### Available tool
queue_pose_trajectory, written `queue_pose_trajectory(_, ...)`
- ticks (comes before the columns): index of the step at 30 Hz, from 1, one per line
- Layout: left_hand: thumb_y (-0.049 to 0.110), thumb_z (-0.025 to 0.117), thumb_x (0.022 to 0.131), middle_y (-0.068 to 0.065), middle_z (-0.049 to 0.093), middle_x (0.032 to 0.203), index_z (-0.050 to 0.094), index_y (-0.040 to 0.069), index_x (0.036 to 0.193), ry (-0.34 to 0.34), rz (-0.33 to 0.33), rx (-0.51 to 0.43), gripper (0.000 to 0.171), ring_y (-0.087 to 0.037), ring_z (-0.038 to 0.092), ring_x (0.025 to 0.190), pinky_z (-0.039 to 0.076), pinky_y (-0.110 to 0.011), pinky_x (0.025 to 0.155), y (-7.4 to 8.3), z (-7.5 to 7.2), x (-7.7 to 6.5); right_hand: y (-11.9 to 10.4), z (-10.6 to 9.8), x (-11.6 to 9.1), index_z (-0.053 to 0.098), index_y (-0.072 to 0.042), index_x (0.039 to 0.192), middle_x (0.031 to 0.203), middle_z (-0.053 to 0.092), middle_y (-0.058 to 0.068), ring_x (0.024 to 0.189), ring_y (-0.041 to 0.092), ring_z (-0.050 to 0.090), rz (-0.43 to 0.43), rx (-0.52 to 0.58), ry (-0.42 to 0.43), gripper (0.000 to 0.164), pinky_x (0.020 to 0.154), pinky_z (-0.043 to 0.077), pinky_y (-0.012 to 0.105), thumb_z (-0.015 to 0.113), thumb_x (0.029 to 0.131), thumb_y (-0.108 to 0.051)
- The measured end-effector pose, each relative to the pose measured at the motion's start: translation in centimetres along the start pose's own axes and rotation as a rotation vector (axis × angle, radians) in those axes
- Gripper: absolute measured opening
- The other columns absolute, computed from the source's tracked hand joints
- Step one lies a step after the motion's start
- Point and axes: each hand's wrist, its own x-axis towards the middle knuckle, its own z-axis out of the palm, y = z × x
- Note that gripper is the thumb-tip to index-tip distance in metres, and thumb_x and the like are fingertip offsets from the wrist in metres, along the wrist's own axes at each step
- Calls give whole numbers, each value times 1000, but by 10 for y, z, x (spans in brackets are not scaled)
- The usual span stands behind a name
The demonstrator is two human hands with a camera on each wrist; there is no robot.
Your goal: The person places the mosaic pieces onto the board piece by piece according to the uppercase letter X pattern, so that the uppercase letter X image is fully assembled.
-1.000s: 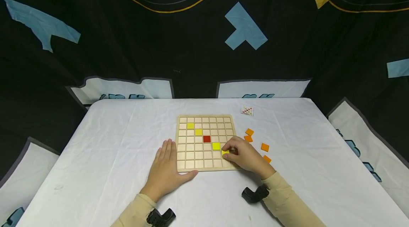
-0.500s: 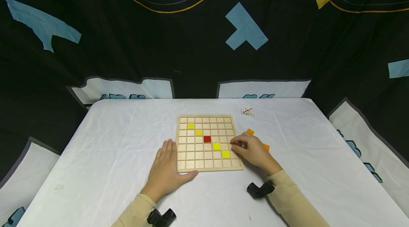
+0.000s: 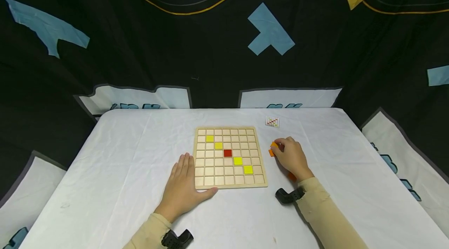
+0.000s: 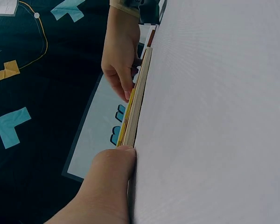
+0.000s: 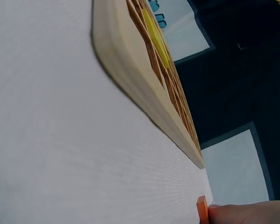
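Observation:
A wooden grid board (image 3: 209, 171) lies on the white-covered table, with several yellow tiles (image 3: 237, 161) and one red tile (image 3: 227, 153) set in a diagonal line. My left hand (image 3: 184, 186) rests flat along the board's left edge, fingers straight, thumb at the near edge; in the left wrist view that thumb (image 4: 109, 172) touches the board's side. Right of the board, my right hand (image 3: 292, 158) pinches an orange tile (image 3: 273, 145) between thumb and fingers. The right wrist view shows the thumb against this orange tile (image 5: 202, 210). A second orange tile (image 3: 271, 153) lies just below it.
Another orange tile (image 3: 292, 177) is partly hidden under the right wrist. A small card (image 3: 272, 122) printed with a coloured grid lies beyond the board's far right corner. A black curtain (image 3: 210, 58) hangs behind the table (image 3: 105, 171).
My right hand has left the last yellow tile, which now lies in its cell, and moved right and away to the orange tiles. My left hand has stayed in place.

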Motion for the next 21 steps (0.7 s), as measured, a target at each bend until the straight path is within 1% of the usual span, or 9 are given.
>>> queue_pose_trajectory(2, 80, 61, 74, -27, 17, 162, 22, -11, 153, 2, 2, 2, 127, -41, 13, 153, 16, -54, 124, 0, 1, 0, 0, 2, 2, 68, -6, 118, 102, 60, 14, 90, 29, 54, 2, 25, 3, 30, 78, 47, 42, 67, 94, -24)
queue_pose_trajectory(4, 80, 62, 74, -28, 17, 162, 22, -11, 153, 6, 5, 1, 127, -41, 14, 153, 16, -54, 124, -1, 1, 0, -2, 2, 4, 67, -6, 115, 103, 60, 14, 90, 29, 54, 3, 45, 0, 26, 79, 47, 42, 68, 94, -21)
queue_pose_trajectory(8, 80, 62, 74, -27, 17, 163, 21, -10, 153, 3, -1, -7, 127, -41, 13, 153, 15, -54, 124, 0, 1, 0, -5, 0, 8, 65, -8, 111, 94, 61, 11, 81, 25, 52, 25, 32, -19, 20, 72, 44, 36, 68, 94, -19)
queue_pose_trajectory(11, 81, 62, 74, -27, 16, 163, 20, -9, 154, -1, -5, -10, 128, -40, 12, 154, 14, -53, 125, 0, 1, 0, -10, -2, 10, 65, -11, 108, 91, 62, 8, 76, 23, 52, 32, 25, -24, 16, 68, 42, 33, 67, 95, -20)
queue_pose_trajectory(13, 81, 62, 74, -27, 16, 163, 20, -9, 154, -2, -6, -10, 128, -40, 12, 154, 14, -53, 125, 0, 2, 0, -16, -3, 12, 65, -13, 107, 90, 64, 7, 72, 21, 53, 23, 45, -28, 14, 64, 42, 31, 66, 96, -22)
queue_pose_trajectory(15, 81, 61, 74, -27, 16, 163, 20, -9, 154, -1, -8, -10, 127, -40, 12, 154, 14, -53, 125, -1, 2, -1, -23, -3, 15, 65, -14, 107, 87, 66, 6, 67, 20, 56, 4, 88, -41, 13, 61, 42, 30, 64, 97, -22)
queue_pose_trajectory(18, 81, 61, 74, -26, 15, 163, 20, -9, 154, -3, -7, -13, 127, -40, 12, 154, 14, -53, 125, 0, 1, -1, -34, 0, 20, 65, -15, 106, 88, 66, 4, 69, 19, 57, -25, 150, -61, 12, 62, 42, 29, 65, 97, -22)
queue_pose_trajectory(21, 80, 62, 74, -26, 15, 163, 20, -9, 154, -4, -7, -15, 127, -40, 12, 154, 14, -53, 125, 0, 0, 0, -44, 6, 26, 66, -15, 104, 92, 65, 3, 77, 20, 56, -53, 176, -79, 11, 67, 42, 30, 66, 96, -22)
